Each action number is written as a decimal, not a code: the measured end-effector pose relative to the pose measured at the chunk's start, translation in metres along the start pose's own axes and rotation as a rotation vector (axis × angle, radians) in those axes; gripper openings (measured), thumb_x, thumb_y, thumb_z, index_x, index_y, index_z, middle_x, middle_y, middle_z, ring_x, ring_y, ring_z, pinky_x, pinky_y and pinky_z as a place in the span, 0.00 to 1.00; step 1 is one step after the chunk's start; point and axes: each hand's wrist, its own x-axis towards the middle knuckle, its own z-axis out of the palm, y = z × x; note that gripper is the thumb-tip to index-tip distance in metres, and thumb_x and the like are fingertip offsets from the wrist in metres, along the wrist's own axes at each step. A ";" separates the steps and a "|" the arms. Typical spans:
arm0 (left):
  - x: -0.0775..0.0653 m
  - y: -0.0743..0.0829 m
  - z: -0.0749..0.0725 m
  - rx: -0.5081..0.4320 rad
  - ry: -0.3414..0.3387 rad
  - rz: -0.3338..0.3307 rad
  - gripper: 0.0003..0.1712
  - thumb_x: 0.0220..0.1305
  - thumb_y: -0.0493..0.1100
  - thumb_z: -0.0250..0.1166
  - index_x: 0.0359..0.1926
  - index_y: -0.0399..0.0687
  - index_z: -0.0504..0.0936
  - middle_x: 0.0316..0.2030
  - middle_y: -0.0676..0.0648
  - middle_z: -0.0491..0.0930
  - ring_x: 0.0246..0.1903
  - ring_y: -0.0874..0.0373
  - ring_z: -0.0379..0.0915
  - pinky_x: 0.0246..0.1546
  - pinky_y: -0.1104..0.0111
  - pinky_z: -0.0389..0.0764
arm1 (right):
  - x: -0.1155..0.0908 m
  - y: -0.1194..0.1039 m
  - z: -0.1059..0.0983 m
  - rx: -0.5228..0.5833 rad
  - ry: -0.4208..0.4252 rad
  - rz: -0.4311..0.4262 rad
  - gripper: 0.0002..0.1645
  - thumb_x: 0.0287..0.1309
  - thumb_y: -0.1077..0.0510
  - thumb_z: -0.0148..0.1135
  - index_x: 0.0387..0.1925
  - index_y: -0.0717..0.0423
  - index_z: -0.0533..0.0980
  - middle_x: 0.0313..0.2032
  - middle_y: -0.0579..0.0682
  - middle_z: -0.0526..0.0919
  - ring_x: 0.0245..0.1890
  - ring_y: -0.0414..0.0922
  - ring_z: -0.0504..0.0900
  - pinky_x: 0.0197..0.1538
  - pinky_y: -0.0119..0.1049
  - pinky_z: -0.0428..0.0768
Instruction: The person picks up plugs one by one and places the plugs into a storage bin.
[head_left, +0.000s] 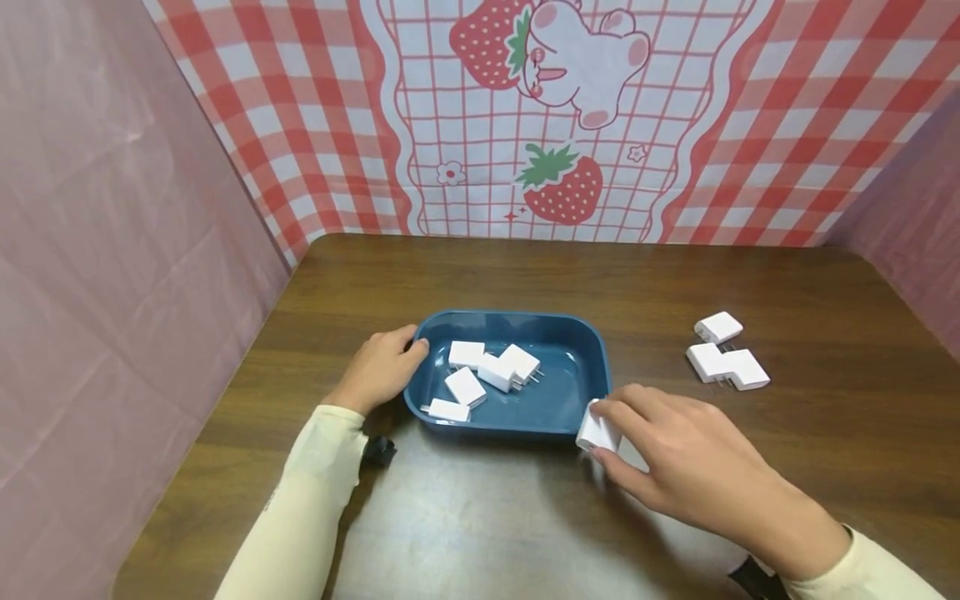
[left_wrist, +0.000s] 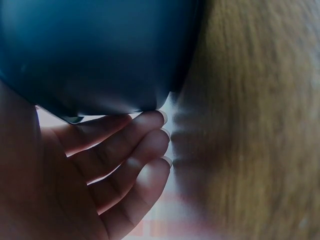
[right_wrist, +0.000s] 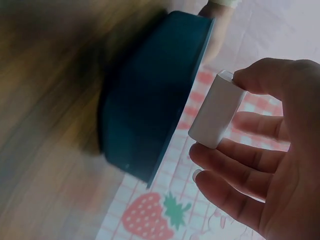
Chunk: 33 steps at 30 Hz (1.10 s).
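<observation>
A blue plastic tray (head_left: 517, 430) stands on the table, with several white charger plugs (head_left: 466, 387) lying loose at its left and middle. My left hand (head_left: 384, 367) grips the tray's left end, thumb over the rim and the other fingers along the outer wall; the left wrist view shows those fingers (left_wrist: 135, 145) against the wall. Between thumb and fingertips, my right hand (head_left: 675, 450) pinches another white charger plug (right_wrist: 217, 110). That plug is off the table, by the tray's near right corner; in the right wrist view it is apart from the tray wall (right_wrist: 145, 105).
Three more white charger plugs, among them a far one (head_left: 720, 327) and a nearer one (head_left: 745, 369), lie on the wooden table (head_left: 480, 517) right of the tray. A checked strawberry-print cloth (head_left: 337, 125) hangs behind the table, and pink cloth (head_left: 112, 250) hangs at the left.
</observation>
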 end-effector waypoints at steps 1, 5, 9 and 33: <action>0.000 0.000 0.000 0.003 -0.002 -0.003 0.27 0.76 0.56 0.49 0.62 0.44 0.76 0.55 0.43 0.80 0.50 0.48 0.76 0.58 0.49 0.73 | 0.004 -0.001 0.001 0.002 -0.007 -0.009 0.24 0.59 0.42 0.65 0.49 0.54 0.81 0.40 0.48 0.82 0.33 0.43 0.81 0.28 0.41 0.80; 0.000 -0.001 -0.001 0.001 -0.006 -0.009 0.28 0.76 0.56 0.49 0.63 0.43 0.76 0.56 0.43 0.79 0.50 0.48 0.75 0.58 0.48 0.73 | 0.018 -0.003 0.006 0.009 -0.025 -0.024 0.25 0.56 0.43 0.68 0.49 0.54 0.81 0.40 0.48 0.82 0.31 0.41 0.79 0.28 0.39 0.80; 0.001 -0.001 -0.001 0.002 -0.003 -0.005 0.25 0.76 0.56 0.49 0.59 0.45 0.78 0.50 0.44 0.81 0.45 0.49 0.75 0.53 0.51 0.75 | 0.030 -0.002 0.012 0.013 -0.024 -0.031 0.25 0.55 0.43 0.68 0.49 0.54 0.81 0.38 0.47 0.81 0.28 0.40 0.77 0.25 0.36 0.77; 0.001 -0.002 -0.004 0.005 -0.022 -0.019 0.29 0.76 0.56 0.49 0.67 0.41 0.73 0.58 0.41 0.78 0.51 0.48 0.75 0.58 0.48 0.73 | 0.090 -0.011 0.050 0.024 -0.219 -0.093 0.25 0.60 0.41 0.67 0.51 0.52 0.80 0.35 0.47 0.81 0.28 0.41 0.75 0.28 0.34 0.76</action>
